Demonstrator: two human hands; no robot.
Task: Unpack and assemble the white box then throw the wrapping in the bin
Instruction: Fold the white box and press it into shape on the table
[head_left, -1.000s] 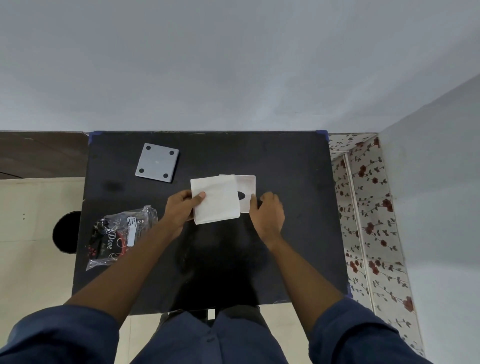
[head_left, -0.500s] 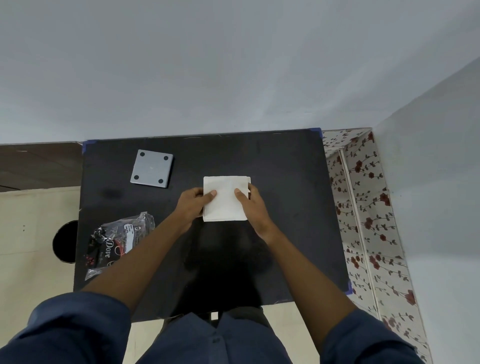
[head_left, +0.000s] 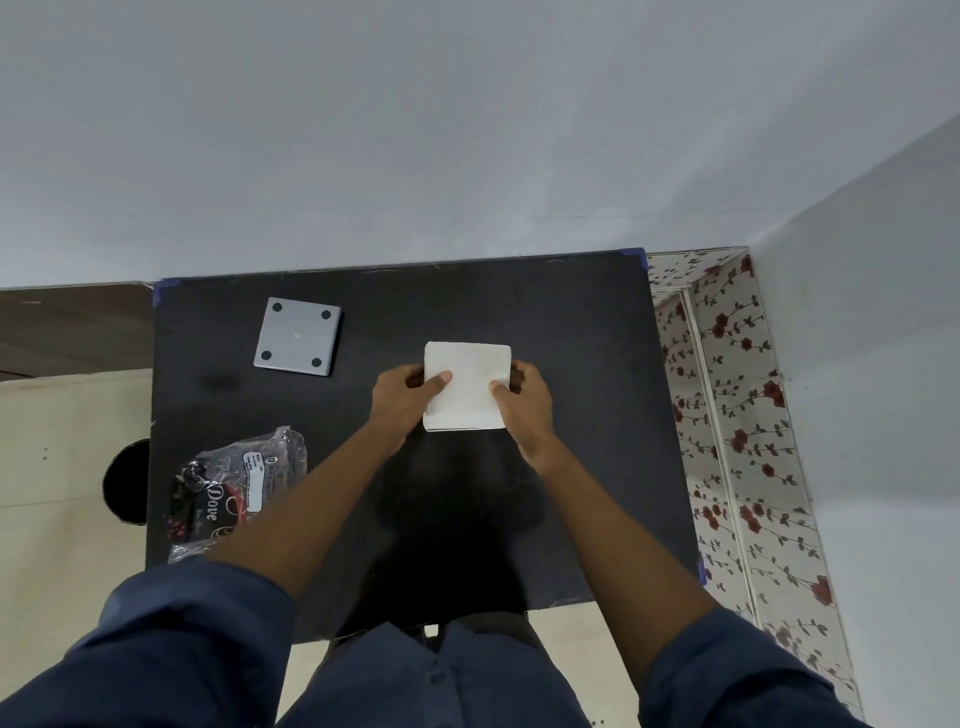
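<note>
On black table, grey plate, crumpled wrapper

Only one word reads clearly from here: "Dove", in white script on the dark printed wrapping lying crumpled near the left edge of the surface. A small white label on the same wrapping carries lines of print, but they are too fine to make out.

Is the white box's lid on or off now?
On: the white box shows one squared outline, no offset part, held between both hands.
</note>
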